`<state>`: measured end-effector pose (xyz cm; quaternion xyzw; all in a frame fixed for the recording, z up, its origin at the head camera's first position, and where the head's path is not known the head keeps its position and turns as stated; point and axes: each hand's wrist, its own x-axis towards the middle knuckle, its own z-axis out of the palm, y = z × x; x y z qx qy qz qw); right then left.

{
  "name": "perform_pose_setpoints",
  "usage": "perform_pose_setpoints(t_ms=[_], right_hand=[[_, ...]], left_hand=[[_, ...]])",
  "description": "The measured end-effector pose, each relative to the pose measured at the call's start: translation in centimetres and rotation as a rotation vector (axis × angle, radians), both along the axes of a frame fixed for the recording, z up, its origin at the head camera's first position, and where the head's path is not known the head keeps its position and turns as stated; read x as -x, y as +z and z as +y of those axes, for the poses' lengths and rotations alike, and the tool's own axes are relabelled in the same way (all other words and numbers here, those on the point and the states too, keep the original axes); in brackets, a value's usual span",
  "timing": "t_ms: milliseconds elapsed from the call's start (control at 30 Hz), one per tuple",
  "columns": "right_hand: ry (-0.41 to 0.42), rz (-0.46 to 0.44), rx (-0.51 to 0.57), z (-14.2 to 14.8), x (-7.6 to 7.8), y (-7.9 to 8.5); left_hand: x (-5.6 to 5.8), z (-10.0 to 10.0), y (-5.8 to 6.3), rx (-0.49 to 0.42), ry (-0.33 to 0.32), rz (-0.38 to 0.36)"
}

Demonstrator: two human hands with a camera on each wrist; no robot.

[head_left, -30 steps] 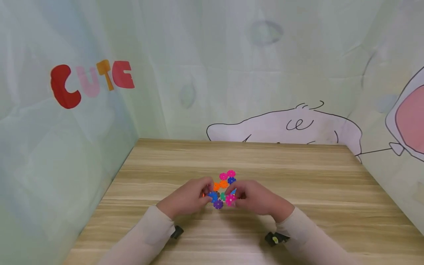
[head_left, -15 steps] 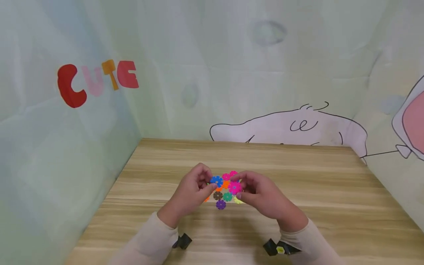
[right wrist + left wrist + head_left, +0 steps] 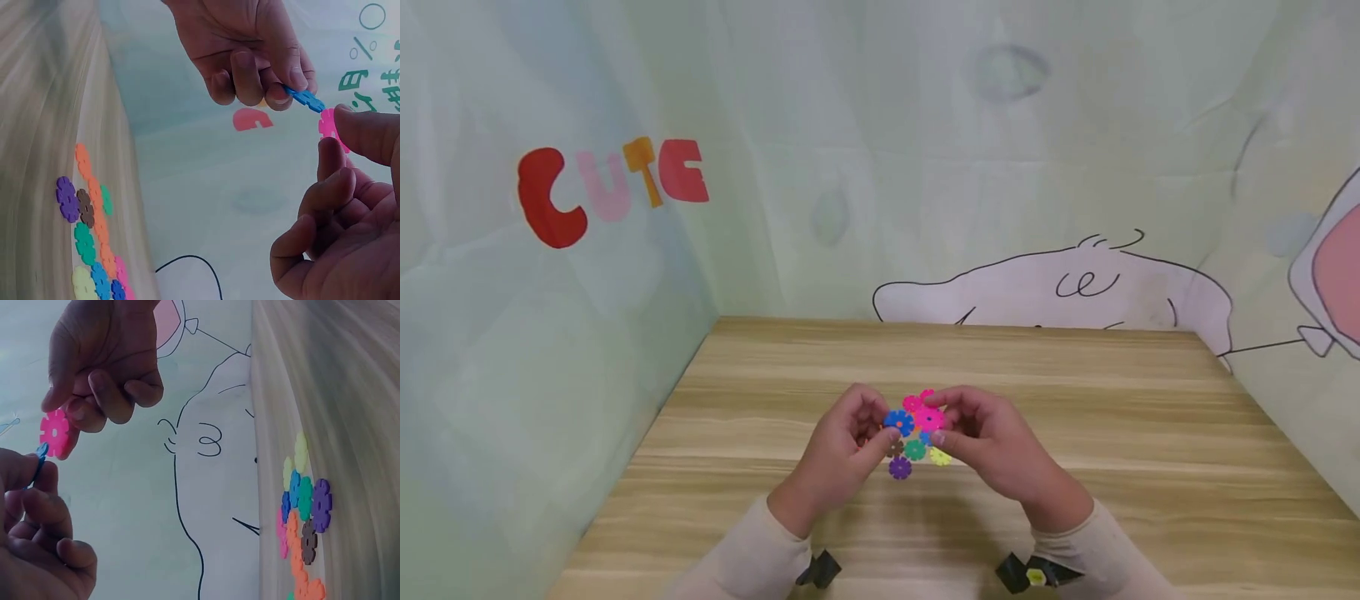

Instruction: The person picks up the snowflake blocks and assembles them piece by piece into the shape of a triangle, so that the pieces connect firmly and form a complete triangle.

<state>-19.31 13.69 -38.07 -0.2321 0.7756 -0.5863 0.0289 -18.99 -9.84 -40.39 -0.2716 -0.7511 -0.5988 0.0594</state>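
Blue slotted flower disc (image 3: 898, 423) pinched between thumb and fingers of left hand (image 3: 838, 446); pink slotted flower disc (image 3: 929, 419) pinched likewise by right hand (image 3: 1000, 446). Both discs held above wood-grain table (image 3: 760, 367), rims meeting between hands; whether slots interlock, cannot tell. Below, on tabletop, more flower discs in close cluster: purple disc (image 3: 900, 468) nearest person, green disc (image 3: 915, 450) and brown disc (image 3: 895, 449) just beyond, yellow disc (image 3: 941, 455) below right thumb. Left wrist view shows orange discs (image 3: 315, 590) in row beside brown one.
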Motion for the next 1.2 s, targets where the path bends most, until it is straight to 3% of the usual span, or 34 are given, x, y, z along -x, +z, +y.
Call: perform_pose_setpoints(t_ms=[433, 600, 1200], right_hand=[[0.059, -0.067, 0.029, -0.1, -0.2, -0.2], [0.063, -0.071, 0.034, 0.0, -0.3, -0.3], [0.035, -0.099, 0.07, -0.3, -0.6, -0.3]], left_hand=[[-0.5, 0.3, -0.5, -0.008, 0.059, 0.132], [-0.4, 0.3, -0.7, 0.009, 0.072, 0.215], [-0.1, 0.3, -1.2, -0.063, -0.007, 0.286]])
